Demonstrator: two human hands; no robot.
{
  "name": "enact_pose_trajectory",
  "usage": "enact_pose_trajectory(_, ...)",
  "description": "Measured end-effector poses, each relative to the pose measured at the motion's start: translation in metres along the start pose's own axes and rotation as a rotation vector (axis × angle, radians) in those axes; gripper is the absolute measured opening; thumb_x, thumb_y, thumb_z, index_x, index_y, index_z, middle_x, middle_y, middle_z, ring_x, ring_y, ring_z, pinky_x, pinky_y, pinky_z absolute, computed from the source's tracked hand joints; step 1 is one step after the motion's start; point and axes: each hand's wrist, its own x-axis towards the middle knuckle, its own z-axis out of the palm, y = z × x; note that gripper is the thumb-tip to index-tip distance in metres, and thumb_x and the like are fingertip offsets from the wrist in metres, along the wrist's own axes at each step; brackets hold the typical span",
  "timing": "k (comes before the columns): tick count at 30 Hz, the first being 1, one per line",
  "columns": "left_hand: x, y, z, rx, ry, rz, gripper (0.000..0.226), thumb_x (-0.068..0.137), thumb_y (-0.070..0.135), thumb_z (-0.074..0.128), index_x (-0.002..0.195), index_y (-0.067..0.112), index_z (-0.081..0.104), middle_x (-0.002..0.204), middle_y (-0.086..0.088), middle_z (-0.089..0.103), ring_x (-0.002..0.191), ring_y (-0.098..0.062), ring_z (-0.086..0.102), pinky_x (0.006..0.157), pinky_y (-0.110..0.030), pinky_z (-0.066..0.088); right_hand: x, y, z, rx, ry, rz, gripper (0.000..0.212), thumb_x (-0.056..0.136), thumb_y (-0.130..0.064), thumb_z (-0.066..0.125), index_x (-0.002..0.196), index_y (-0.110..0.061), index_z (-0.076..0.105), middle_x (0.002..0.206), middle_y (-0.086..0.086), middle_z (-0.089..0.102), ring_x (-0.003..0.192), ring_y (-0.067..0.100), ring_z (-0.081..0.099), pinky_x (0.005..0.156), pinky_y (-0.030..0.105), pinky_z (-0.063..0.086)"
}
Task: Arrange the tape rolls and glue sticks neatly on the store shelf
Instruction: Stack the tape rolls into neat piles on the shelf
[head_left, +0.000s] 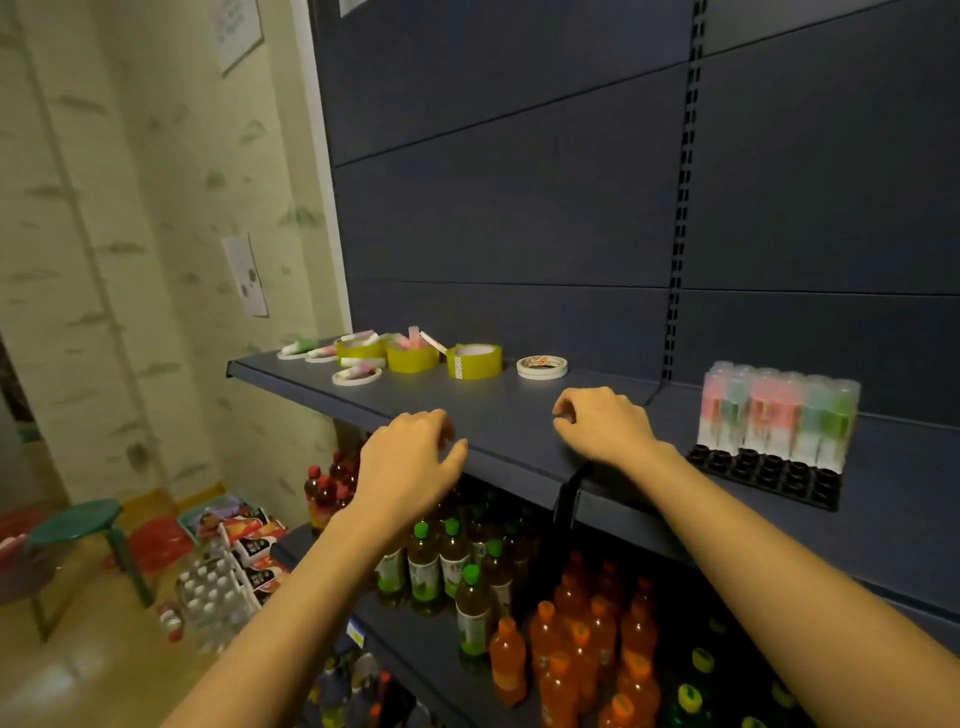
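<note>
Both hands are empty: the left hand (410, 457) hovers loosely curled over the front lip of the dark grey metal shelf (519, 431), the right hand (602, 423) likewise half-curled above it. Sorting looks barely begun. Beyond lie jumbled yellow tape rolls (441, 358), a flat white tape roll (542, 367) and loose pastel glue sticks (363, 370); upright glue sticks in a black tray (774, 415) stand to the right. Next, probably, a reach to the jumble.

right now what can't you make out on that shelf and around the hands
- Head view: loose glue sticks among the yellow tape rolls overlap, so their count is unclear.
- Print on the flat white tape roll is too small to read.
- Left hand and right hand: fingers curl away, so their undersides are hidden.
- Glue stick tray: labels are blurred.
</note>
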Motion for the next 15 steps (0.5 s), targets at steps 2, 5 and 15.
enact_pose_trajectory(2,0.023,-0.012,0.012,0.001,-0.007,0.006,0.031,0.092,0.043,0.046,0.105,0.019,0.059,0.106,0.002,0.065,0.101,-0.017,0.057,0.079,-0.033,0.047,0.029,0.002,0.007,-0.028,0.002,0.029,0.026,0.095,-0.03,0.045,0.115,-0.021,0.059,0.122,0.005,0.059,0.112,0.029,0.054,0.085,0.037,0.043)
enact_pose_trajectory(5,0.061,-0.029,0.032,-0.003,-0.025,0.014,0.03,0.092,0.043,0.047,0.105,0.019,0.059,0.106,0.001,0.065,0.102,-0.018,0.057,0.079,-0.033,0.046,0.079,0.009,0.018,-0.049,0.014,0.102,0.032,0.096,-0.032,0.043,0.119,-0.014,0.058,0.122,0.009,0.058,0.111,0.031,0.055,0.084,0.037,0.045)
enact_pose_trajectory(15,0.156,-0.076,0.094,0.002,-0.113,0.032,0.029,0.091,0.043,0.047,0.102,0.02,0.06,0.104,0.002,0.066,0.097,-0.018,0.059,0.076,-0.032,0.048,0.216,0.039,0.057,-0.049,-0.025,0.403,0.047,0.099,-0.041,0.032,0.126,-0.008,0.054,0.13,0.013,0.054,0.118,0.031,0.052,0.091,0.037,0.041)
